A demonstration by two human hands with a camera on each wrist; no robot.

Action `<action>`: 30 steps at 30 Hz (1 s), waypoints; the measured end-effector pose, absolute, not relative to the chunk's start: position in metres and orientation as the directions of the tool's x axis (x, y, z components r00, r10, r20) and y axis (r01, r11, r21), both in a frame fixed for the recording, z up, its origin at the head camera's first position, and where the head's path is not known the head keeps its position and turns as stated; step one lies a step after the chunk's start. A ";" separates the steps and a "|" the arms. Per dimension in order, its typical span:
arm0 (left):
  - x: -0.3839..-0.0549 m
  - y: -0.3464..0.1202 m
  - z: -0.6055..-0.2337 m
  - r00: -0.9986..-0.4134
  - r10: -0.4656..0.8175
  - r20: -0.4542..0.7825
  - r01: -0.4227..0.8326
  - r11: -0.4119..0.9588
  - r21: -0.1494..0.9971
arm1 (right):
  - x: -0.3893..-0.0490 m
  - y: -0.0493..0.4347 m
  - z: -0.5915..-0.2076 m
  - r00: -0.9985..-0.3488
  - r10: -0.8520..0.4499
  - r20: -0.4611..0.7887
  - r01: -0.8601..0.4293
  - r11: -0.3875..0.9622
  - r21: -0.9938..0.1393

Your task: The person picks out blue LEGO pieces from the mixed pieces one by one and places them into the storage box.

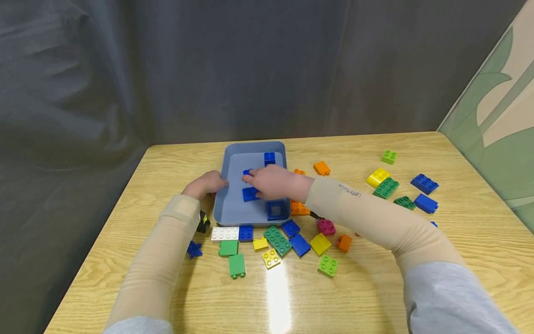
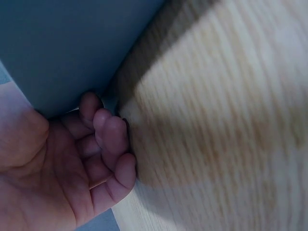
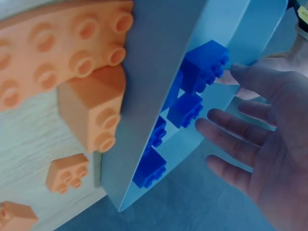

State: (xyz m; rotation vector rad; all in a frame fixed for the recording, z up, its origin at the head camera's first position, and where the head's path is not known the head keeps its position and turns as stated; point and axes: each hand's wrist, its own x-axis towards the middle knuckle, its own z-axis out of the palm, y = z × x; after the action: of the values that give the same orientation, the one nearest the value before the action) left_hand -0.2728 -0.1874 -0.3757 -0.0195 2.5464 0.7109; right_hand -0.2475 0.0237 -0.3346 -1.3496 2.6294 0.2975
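A shallow blue-grey tray (image 1: 239, 213) stands on the table with several blue bricks (image 1: 250, 194) inside. My left hand (image 1: 206, 182) grips its left wall; the left wrist view shows the thumb side up at the rim and the fingers (image 2: 113, 137) curled low against the outside. Over the middle of the tray reaches my right hand (image 1: 273, 181), palm down. In the right wrist view its fingers (image 3: 236, 139) are extended and spread, with the thumb near a blue brick (image 3: 204, 65) and nothing between them. An open-frame blue brick (image 1: 275, 210) lies in the near right corner.
Orange bricks (image 1: 299, 208) sit against the tray's right side. White (image 1: 225, 233), green (image 1: 237, 265), yellow (image 1: 320, 244) and blue bricks lie along its near side. More bricks (image 1: 386, 187) are scattered at right. A blue star-shaped piece (image 1: 194, 249) lies by the left forearm.
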 end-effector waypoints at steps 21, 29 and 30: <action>-0.274 -0.193 -0.379 -0.888 0.118 -0.444 -0.126 0.867 0.483 | -0.239 0.101 -0.316 -0.669 -0.742 -0.032 -0.741 0.670 -0.050; -0.273 -0.191 -0.376 -0.883 0.121 -0.453 -0.126 0.869 0.479 | -0.240 0.150 -0.315 -0.721 -0.692 0.019 -0.692 0.720 -0.045; -0.273 -0.190 -0.375 -0.882 0.118 -0.455 -0.131 0.868 0.478 | -0.240 0.157 -0.316 -0.733 -0.680 0.018 -0.680 0.731 -0.052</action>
State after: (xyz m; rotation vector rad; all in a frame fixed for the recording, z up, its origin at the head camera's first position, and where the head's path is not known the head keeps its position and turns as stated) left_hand -0.2732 -0.1905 -0.3755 -0.0090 2.5574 0.7009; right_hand -0.2397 0.1570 -0.3156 -1.1472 2.9210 -0.0860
